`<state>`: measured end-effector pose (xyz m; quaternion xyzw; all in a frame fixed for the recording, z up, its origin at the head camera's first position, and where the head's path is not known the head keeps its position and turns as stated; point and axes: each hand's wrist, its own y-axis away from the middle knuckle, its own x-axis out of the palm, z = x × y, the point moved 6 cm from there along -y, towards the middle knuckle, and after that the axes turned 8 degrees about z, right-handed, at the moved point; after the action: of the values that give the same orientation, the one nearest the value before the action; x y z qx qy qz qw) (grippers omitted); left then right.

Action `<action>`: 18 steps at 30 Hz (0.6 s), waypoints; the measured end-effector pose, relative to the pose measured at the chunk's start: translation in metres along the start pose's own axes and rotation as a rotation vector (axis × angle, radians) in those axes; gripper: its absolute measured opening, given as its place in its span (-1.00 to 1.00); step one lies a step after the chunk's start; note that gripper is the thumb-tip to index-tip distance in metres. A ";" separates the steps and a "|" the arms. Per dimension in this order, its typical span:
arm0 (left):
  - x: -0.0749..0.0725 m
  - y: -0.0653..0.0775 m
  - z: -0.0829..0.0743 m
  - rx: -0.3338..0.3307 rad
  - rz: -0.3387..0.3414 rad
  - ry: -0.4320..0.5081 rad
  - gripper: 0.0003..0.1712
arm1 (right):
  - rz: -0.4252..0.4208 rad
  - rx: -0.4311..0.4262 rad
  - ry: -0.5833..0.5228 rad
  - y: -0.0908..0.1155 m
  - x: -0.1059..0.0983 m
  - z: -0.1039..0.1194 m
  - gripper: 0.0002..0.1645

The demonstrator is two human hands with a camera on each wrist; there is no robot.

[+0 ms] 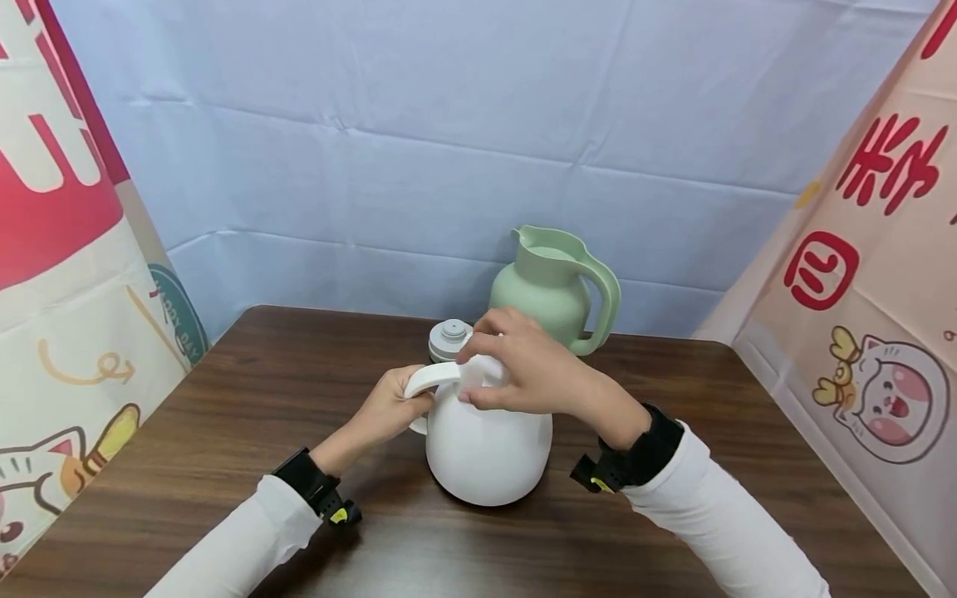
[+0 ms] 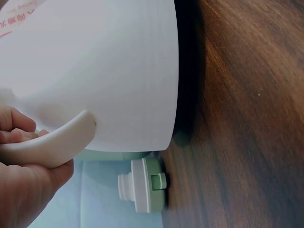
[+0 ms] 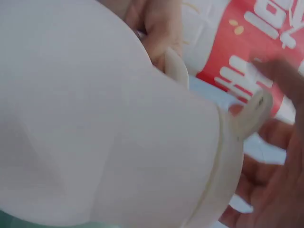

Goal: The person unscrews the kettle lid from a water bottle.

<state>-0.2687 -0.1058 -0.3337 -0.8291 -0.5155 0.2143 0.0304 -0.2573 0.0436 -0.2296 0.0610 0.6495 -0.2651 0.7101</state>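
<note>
while the left hand (image 1: 392, 399) grips the handle (image 1: 429, 379) of the white jug (image 1: 489, 457), roughly upright mid-table, the right hand (image 1: 527, 365) arches its fingers about the jug's top; cannot tell whether they pinch. best practice, in my judgement: brace the handle firmly, work the top evenly, avoid tipping. surface: dark wood-grain table (image 1: 673, 378); stopper (image 1: 452, 332) and green jug (image 1: 542, 303) behind. room: pale blue cloth (image 1: 374, 199) at back, printed sheets (image 1: 867, 349) either side.

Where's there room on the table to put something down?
The table is bare left of the left hand, right of the green jug, and between the white sleeves in front of the white jug. The middle is crowded, with left hand and right hand at that jug, and the stopper and green jug behind.
</note>
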 end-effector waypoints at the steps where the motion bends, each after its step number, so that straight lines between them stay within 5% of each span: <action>1: 0.000 0.000 0.001 -0.001 0.000 0.003 -0.71 | -0.028 0.004 0.026 0.002 -0.001 0.001 -0.65; 8: -0.003 -0.006 0.028 -0.005 -0.019 0.003 -0.66 | -0.114 0.096 0.093 0.009 -0.001 0.006 -0.75; 18: -0.003 -0.007 0.032 0.037 -0.011 -0.014 -0.68 | -0.190 0.058 0.094 0.015 0.000 0.010 -0.81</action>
<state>-0.2882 -0.1108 -0.3593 -0.8240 -0.5164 0.2293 0.0432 -0.2421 0.0520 -0.2321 0.0319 0.6772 -0.3466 0.6483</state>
